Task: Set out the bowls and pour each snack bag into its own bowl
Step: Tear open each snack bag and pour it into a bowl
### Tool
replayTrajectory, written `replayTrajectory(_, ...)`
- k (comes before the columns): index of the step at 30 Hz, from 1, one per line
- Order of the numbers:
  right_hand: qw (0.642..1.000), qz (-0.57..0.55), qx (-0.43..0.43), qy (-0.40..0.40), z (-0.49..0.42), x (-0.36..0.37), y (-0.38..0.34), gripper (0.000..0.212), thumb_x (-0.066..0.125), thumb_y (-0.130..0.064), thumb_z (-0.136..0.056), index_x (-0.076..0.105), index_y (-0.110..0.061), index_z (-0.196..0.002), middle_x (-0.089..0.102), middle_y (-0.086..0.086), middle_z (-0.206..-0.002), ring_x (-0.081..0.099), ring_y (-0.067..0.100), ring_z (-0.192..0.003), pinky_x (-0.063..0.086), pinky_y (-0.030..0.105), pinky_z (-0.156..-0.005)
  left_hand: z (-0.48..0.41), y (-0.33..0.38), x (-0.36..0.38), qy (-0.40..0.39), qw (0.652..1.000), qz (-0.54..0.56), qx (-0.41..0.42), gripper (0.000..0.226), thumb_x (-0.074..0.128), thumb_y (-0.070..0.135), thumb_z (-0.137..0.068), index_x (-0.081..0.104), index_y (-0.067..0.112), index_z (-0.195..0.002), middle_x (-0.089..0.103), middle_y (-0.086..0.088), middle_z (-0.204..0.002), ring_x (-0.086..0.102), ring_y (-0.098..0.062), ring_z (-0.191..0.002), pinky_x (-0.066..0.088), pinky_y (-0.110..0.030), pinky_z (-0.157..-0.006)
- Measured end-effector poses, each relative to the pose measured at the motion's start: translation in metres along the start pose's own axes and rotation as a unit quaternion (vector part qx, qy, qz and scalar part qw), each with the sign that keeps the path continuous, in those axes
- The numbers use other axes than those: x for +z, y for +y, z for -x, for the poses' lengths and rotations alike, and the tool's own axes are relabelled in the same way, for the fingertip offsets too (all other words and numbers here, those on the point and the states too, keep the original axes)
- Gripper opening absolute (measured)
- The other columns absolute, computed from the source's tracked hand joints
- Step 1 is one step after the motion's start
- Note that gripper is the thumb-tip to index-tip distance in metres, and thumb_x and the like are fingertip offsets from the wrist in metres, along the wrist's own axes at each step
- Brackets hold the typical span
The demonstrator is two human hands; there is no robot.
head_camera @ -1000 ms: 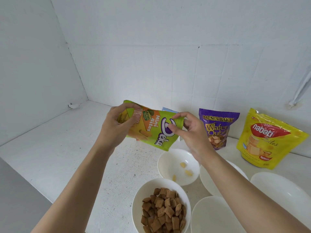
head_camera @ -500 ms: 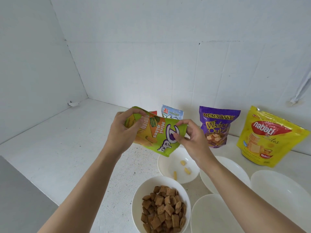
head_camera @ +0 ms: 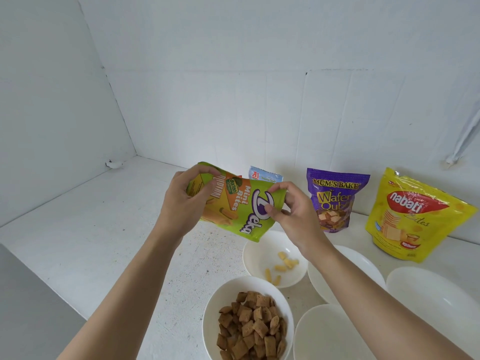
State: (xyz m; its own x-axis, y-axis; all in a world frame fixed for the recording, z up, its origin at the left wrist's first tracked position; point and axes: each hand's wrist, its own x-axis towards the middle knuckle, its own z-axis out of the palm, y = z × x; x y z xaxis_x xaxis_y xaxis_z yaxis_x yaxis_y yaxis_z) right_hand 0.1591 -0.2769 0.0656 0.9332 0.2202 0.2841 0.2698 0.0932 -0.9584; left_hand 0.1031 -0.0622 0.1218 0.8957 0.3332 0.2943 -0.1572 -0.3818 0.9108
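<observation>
White counter [head_camera: 78, 242] under a green snack bag [head_camera: 241, 214] held tilted, its mouth seemingly down, over a small bowl [head_camera: 255, 252], left hand [head_camera: 179, 209] curled round its upper end, right hand [head_camera: 296, 219] pinching the lower edge, few yellow pieces [head_camera: 288, 262] in the bowl.

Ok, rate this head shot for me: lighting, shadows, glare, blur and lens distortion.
Head view: light soft and even, faint shadows on the counter; print on the green bag and purple bag reads crisply, so little blur; mild sheen on the yellow bag, no harsh glare; wide-angle bending curves the wall tile lines and stretches the bowl at the right edge.
</observation>
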Motion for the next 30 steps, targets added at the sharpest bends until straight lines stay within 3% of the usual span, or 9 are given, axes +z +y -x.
replayTrajectory(4,0.998,-0.061,0.000,0.007,-0.003,0.003,-0.015,0.031,0.070,0.006,-0.088,0.065,-0.023,-0.097,0.073,0.023,-0.101,0.070,0.039,-0.098,0.055,0.052,-0.082,-0.004,0.020,-0.008,0.011,0.999,0.002,0.037,0.017,0.066,0.026,-0.098,0.072,0.043,-0.098,0.065,-0.012,-0.118,0.070,-0.028,-0.098,0.053,-0.030,-0.069)
replayTrajectory(8,0.996,-0.085,0.007,0.002,-0.003,0.003,-0.022,0.031,0.071,0.006,-0.088,0.065,-0.024,-0.097,0.072,0.025,-0.103,0.067,0.046,-0.103,0.054,0.059,-0.087,-0.004,0.034,-0.012,0.014,0.998,-0.003,0.066,0.018,0.066,0.026,-0.098,0.072,0.043,-0.098,0.064,-0.008,-0.121,0.069,-0.028,-0.102,0.061,-0.045,-0.079)
replayTrajectory(20,0.998,-0.011,0.059,0.011,0.004,-0.003,0.001,0.030,0.073,0.007,-0.086,0.060,-0.017,-0.097,0.076,0.018,-0.099,0.072,0.034,-0.099,0.061,0.052,-0.082,0.003,0.011,0.004,-0.002,0.999,-0.036,0.031,0.022,0.066,0.025,-0.099,0.071,0.046,-0.096,0.063,-0.004,-0.117,0.068,-0.024,-0.100,0.062,-0.047,-0.080)
replayTrajectory(25,0.996,0.005,0.089,0.016,0.006,-0.003,0.004,0.029,0.073,0.007,-0.086,0.058,-0.015,-0.097,0.077,0.014,-0.094,0.074,0.027,-0.092,0.059,0.032,-0.071,0.003,0.009,0.009,-0.004,0.999,-0.043,0.019,0.023,0.066,0.024,-0.098,0.072,0.046,-0.094,0.059,0.003,-0.113,0.066,-0.018,-0.100,0.062,-0.045,-0.081)
replayTrajectory(30,0.993,0.011,0.117,0.014,0.007,-0.001,0.006,0.030,0.074,0.004,-0.086,0.056,-0.018,-0.095,0.078,0.009,-0.093,0.075,0.026,-0.092,0.058,0.034,-0.076,0.001,0.011,0.011,-0.004,0.998,-0.054,0.018,0.024,0.067,0.023,-0.097,0.071,0.047,-0.092,0.058,0.007,-0.111,0.064,-0.015,-0.100,0.061,-0.039,-0.079)
